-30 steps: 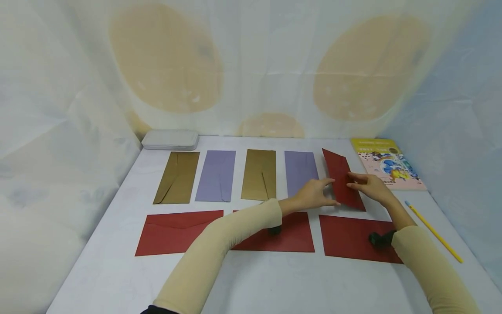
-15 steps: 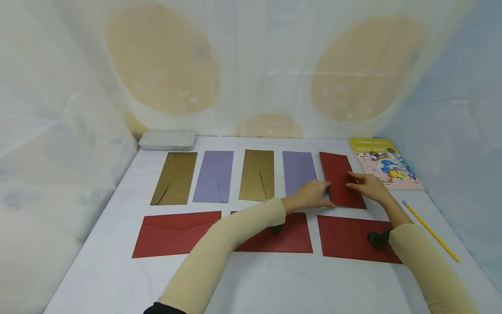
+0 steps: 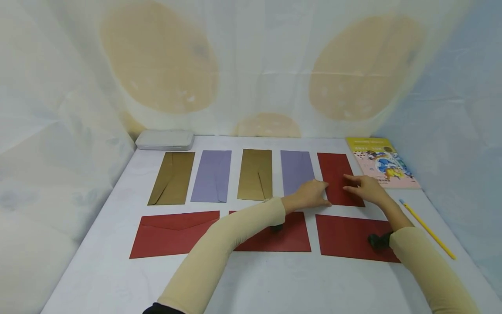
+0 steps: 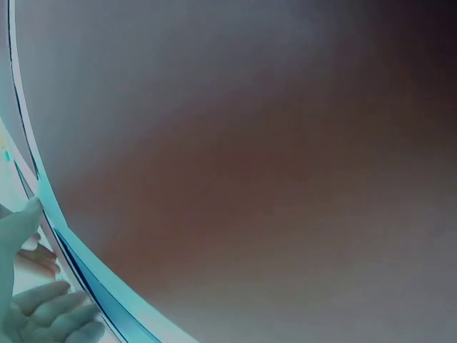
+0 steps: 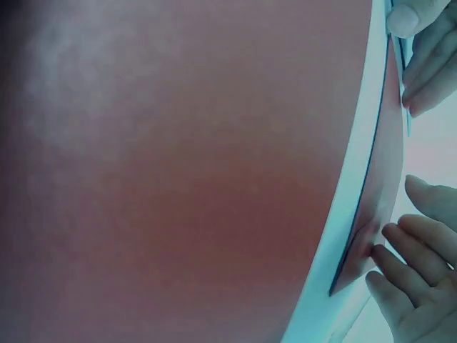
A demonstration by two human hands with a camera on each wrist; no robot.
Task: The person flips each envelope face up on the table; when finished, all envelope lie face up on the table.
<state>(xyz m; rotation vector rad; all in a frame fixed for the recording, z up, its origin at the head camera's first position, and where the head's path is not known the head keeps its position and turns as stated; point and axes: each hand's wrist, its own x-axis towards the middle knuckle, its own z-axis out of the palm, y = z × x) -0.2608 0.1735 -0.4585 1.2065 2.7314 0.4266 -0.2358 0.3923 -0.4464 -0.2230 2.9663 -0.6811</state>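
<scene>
A red envelope (image 3: 337, 179) lies flat at the right end of the back row in the head view. My left hand (image 3: 310, 195) is at its left edge, thumb and fingers spread apart, fingertips right at the paper. Over its right edge, my right hand (image 3: 366, 190) reaches in with loosely extended fingers. In the right wrist view the right hand's fingers (image 5: 410, 268) are spread beside the envelope (image 5: 378, 193), and the left hand (image 5: 428, 61) is at its far end. The left wrist view catches my left hand (image 4: 53, 311) at the lower left edge.
Left of it in the back row lie purple envelopes (image 3: 296, 170) and gold envelopes (image 3: 255, 174). Several red envelopes (image 3: 174, 233) form the front row, partly under my forearms. A white case (image 3: 164, 140) stands back left; a booklet (image 3: 382, 161) and yellow pencil (image 3: 427, 229) lie at right.
The red envelope, tilted between both hands a second ago, has come down flat on the table. My right fingers have loosened from its right edge; the left hand stays at its left edge.
</scene>
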